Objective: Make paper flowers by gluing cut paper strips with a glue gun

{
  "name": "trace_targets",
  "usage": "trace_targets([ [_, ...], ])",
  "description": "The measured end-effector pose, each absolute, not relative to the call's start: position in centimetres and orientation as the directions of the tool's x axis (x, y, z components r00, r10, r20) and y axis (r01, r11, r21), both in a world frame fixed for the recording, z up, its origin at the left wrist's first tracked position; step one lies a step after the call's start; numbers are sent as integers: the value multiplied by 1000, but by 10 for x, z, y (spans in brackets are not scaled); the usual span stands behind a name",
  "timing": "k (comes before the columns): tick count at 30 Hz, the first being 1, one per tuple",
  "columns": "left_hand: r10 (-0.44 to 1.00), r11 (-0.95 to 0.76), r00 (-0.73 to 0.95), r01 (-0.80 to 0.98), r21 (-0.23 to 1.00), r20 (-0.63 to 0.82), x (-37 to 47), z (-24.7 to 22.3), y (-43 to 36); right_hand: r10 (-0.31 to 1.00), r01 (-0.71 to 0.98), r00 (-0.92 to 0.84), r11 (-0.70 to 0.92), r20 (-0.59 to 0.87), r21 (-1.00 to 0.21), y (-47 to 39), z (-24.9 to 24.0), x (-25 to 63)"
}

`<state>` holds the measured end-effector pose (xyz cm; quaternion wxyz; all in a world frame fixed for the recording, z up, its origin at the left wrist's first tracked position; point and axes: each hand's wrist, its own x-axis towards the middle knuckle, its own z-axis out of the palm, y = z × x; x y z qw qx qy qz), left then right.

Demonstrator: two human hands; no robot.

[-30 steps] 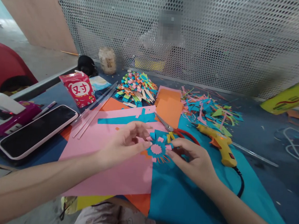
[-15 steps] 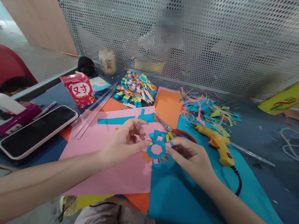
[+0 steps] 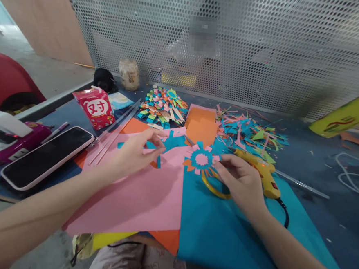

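Note:
My right hand (image 3: 243,182) pinches the right edge of a paper flower (image 3: 201,159), which has a blue ring, a pink centre and pink, blue and orange petals. My left hand (image 3: 141,150) is closed, thumb against fingers, on a small blue paper piece (image 3: 158,161) that hangs from the fingertips. Beneath the hands lie a pink paper sheet (image 3: 138,201) and a blue paper sheet (image 3: 218,235). Scissors with a yellow handle loop (image 3: 214,189) rest under the flower, partly hidden. Blue paper strips (image 3: 177,141) lie beyond my left fingertips.
A yellow glue gun (image 3: 268,177) lies right of my right hand. Behind are a fringed paper bundle (image 3: 163,106), orange paper (image 3: 201,126) and paper scraps (image 3: 247,131). At left are a phone (image 3: 47,158), a power strip (image 3: 28,144), a red snack bag (image 3: 95,107) and clear sticks (image 3: 113,136).
My left hand has left the flower and moved left and up, now with a blue paper piece. My right hand has carried the flower slightly right and up, uncovering the scissors' yellow handle.

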<state>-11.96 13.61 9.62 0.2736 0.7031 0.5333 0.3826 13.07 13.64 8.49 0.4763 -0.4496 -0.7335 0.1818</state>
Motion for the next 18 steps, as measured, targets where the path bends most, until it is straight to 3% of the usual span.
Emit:
trace_targets([
  [2,947,-308,172,721,621,270,-124,89,140,735,587,-196,618,649,-523,136,85,132],
  [5,921,-356,221,814,459,321,-125,83,141,566,625,-366,738,739,-255,134,86,133],
  [10,919,-373,303,872,315,251,-119,82,139,239,491,-746,827,621,272,124,92,132],
  [14,937,-301,251,933,199,242,-118,81,138,136,350,-852,866,505,358,116,98,127],
  [18,952,-267,220,939,219,214,-120,82,137,148,327,-869,887,472,325,116,97,127],
])
